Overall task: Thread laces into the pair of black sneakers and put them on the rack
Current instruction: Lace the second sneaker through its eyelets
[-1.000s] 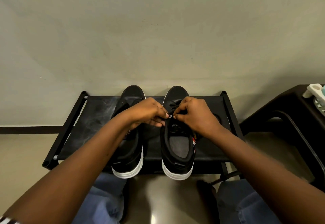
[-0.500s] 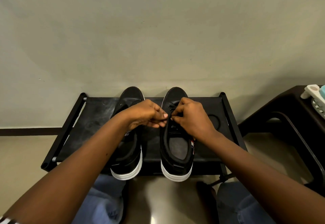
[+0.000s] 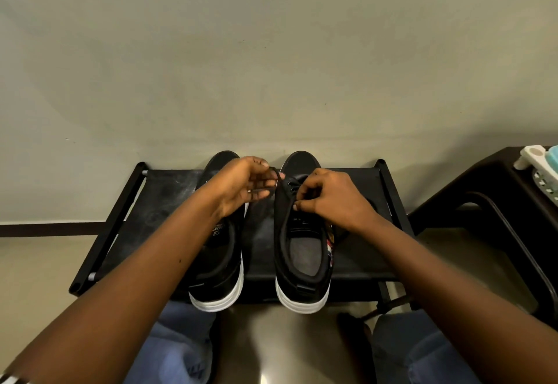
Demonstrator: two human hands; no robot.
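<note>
I see two black sneakers with white soles standing side by side on the top shelf of a low black rack point(image 3: 356, 266), toes toward the wall point(image 3: 271, 51) and heels at the near edge. The left sneaker point(image 3: 222, 266) is partly covered by my left forearm. My left hand point(image 3: 241, 186) is above its front part, palm turned toward the right; the thumb and the first finger pinch a thin black lace point(image 3: 279, 183), and the other fingers are loosely bent under them. The lace goes from this pinch down to the eyelets of the right sneaker point(image 3: 302, 269). My right hand point(image 3: 335, 199) rests over the front of the right sneaker, with its fingers curled; the fingertips meet at the eyelet row and seem to pinch the lace or the edge there, but which of the two I cannot tell. The opening of this sneaker shows a grey insole. Blue jeans point(image 3: 178, 344) cover my knees below the rack. To the right stands a dark table point(image 3: 471, 199), and on its far corner lies a white and light blue object point(image 3: 540, 163), cut by the frame.
</note>
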